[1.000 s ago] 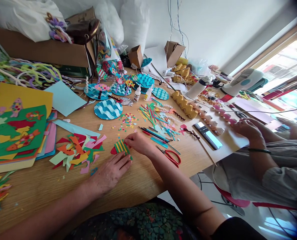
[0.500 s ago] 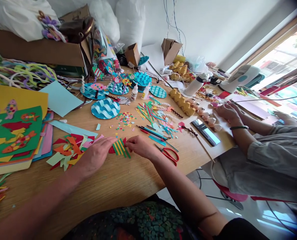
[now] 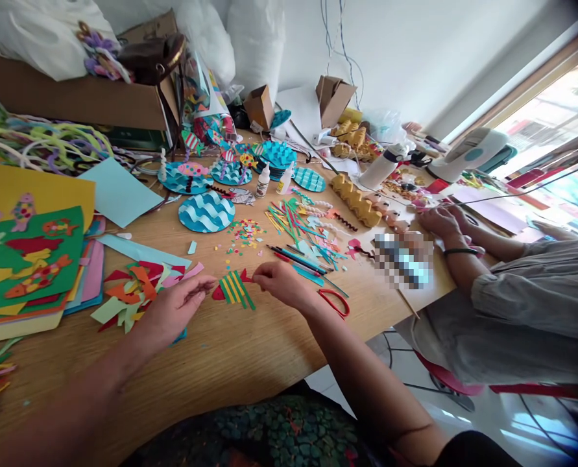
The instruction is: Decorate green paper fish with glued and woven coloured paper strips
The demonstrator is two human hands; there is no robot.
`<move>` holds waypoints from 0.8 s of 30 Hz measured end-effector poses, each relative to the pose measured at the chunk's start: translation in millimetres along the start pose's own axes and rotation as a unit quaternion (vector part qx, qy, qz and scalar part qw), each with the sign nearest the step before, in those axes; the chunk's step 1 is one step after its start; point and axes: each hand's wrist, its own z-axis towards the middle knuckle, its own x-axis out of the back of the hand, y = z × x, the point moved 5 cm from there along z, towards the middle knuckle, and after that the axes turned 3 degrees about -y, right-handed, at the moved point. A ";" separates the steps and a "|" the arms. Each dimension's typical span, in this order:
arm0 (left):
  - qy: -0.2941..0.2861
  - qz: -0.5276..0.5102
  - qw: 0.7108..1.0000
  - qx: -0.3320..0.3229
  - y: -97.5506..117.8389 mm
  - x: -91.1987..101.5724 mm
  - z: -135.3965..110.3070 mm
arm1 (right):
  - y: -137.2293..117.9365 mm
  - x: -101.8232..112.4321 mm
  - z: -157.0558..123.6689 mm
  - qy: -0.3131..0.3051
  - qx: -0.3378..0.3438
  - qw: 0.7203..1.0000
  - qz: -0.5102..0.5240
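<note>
A paper fish (image 3: 233,289) lies on the wooden table before me, red at head and tail, with green and yellow strips across its body. Some strip ends stick out past its lower edge. Just left of the head is my left hand (image 3: 179,303), its fingers stretched out and the thumb a little apart, holding nothing I can see. My right hand (image 3: 283,284) pinches the fish at its red tail. Red-handled scissors (image 3: 335,303) rest beside my right forearm, which partly hides them. Coloured paper scraps (image 3: 135,285) are heaped beyond my left hand.
Paper strips (image 3: 296,224), pencils (image 3: 301,259) and confetti dots (image 3: 246,233) lie behind the fish. Further back are blue wavy discs (image 3: 206,211) and glue bottles (image 3: 263,181). Stacked coloured sheets (image 3: 30,259) are at left. Another person's hands (image 3: 442,224) work at right.
My left hand has drawn back left from the fish, uncovering its red head. My right hand stays at the tail, shifted slightly right. The other person's hands have moved slightly.
</note>
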 end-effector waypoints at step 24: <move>0.044 -0.310 0.940 0.136 2.0 -18.8 -17.3 | 0.0 -6.9 31.0 0.041 0.020 0.998 -0.048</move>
